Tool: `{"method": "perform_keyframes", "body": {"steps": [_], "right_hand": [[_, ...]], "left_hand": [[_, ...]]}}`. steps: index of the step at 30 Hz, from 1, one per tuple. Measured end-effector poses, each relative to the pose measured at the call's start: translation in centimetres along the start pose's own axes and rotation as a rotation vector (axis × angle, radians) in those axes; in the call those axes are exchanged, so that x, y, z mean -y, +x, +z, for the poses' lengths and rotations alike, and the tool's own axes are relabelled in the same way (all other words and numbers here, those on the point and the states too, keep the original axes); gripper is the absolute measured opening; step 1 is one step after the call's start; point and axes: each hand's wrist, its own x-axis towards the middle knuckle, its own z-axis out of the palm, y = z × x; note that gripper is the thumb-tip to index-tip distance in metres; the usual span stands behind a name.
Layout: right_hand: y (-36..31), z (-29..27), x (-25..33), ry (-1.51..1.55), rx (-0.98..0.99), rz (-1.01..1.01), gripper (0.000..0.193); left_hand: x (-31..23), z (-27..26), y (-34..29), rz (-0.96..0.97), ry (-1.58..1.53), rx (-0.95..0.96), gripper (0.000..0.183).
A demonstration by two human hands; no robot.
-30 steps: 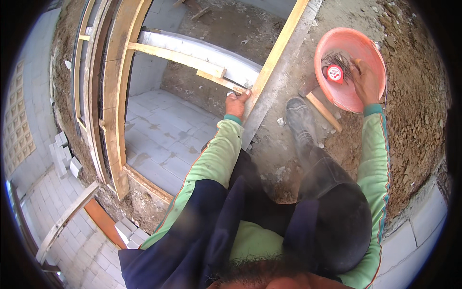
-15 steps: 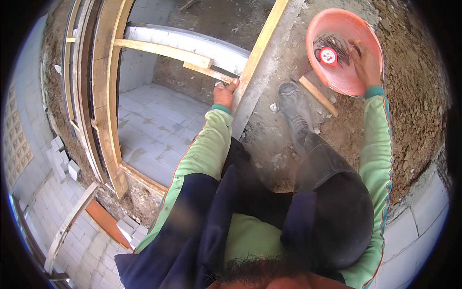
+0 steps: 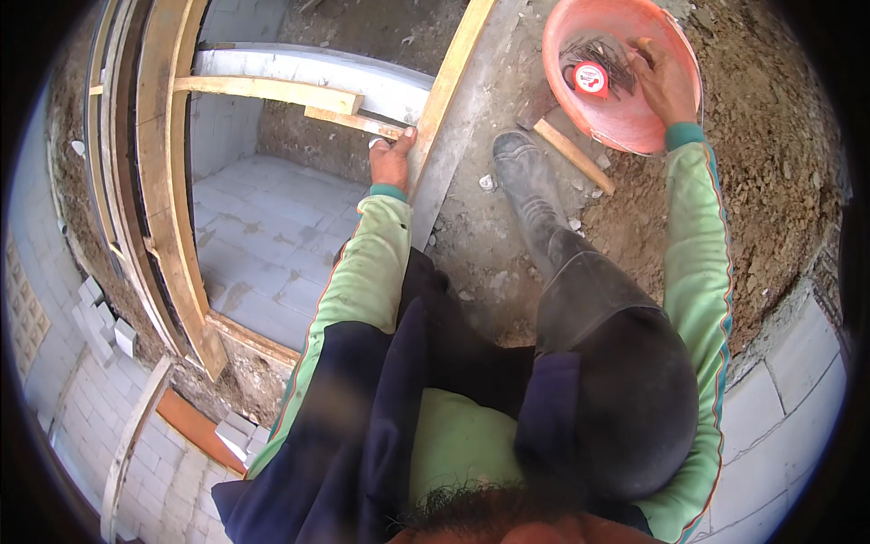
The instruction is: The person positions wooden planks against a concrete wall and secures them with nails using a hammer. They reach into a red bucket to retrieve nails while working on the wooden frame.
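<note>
My left hand (image 3: 391,163) is closed on the end of a short wooden strip (image 3: 349,121), where it meets a long wooden beam (image 3: 450,77). Another wooden batten (image 3: 272,89) lies against that strip. My right hand (image 3: 666,86) reaches inside an orange-red bucket (image 3: 625,134), its fingers curled beside a pile of nails (image 3: 618,62). Whatever the fingertips pinch there is too small to make out. A red and white tape measure (image 3: 591,80) lies among the nails. Below the bucket, a hammer (image 3: 573,156) with a wooden handle rests on the ground.
My boot (image 3: 526,172) stands on the dirt beside the hammer. Left of the beam is a recess with a grey block wall or floor (image 3: 272,227). Long planks (image 3: 163,181) run along its far left side. Loose soil (image 3: 770,163) is heaped at the right, above pale blocks (image 3: 770,435).
The whole view has shifted slightly, so everything sits further left and higher. My left hand stays at the strip's end, and my right hand remains in the bucket by the nails.
</note>
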Motion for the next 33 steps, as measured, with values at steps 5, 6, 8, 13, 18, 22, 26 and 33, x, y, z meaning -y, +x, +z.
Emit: {"method": "perform_keyframes", "body": {"steps": [5,6,8,13,18,22,26,33], "right_hand": [[-0.2,0.8,-0.8,0.076,-0.026,0.024,0.038],[-0.2,0.7,-1.0,0.055,-0.044,0.007,0.033],[-0.2,0.0,-2.2,0.001,0.007,0.036,0.036],[1.5,-0.2,-0.6,-0.097,0.019,-0.023,0.032],[2.6,1.2,-2.8,-0.34,0.001,-0.113,0.024],[3.7,2.1,0.7,-0.356,0.176,-0.105,0.027],[3.9,4.0,0.4,-0.3,0.181,-0.091,0.028],[5.0,4.3,-4.7,-0.615,0.304,0.115,0.028]], "left_hand": [[0.5,0.1,0.9,0.052,0.033,-0.028,0.036],[1.2,0.2,1.0,0.07,-0.014,-0.042,0.036],[0.4,1.0,0.3,0.041,-0.046,0.033,0.039],[0.3,0.4,0.6,0.022,-0.019,-0.014,0.045],[0.7,1.6,1.0,-0.025,-0.103,0.028,0.043],[0.5,0.4,1.1,-0.071,-0.15,-0.013,0.033],[-0.4,0.4,0.8,-0.082,-0.134,-0.006,0.041],[-0.1,0.8,0.9,-0.07,-0.168,-0.007,0.041]]}}
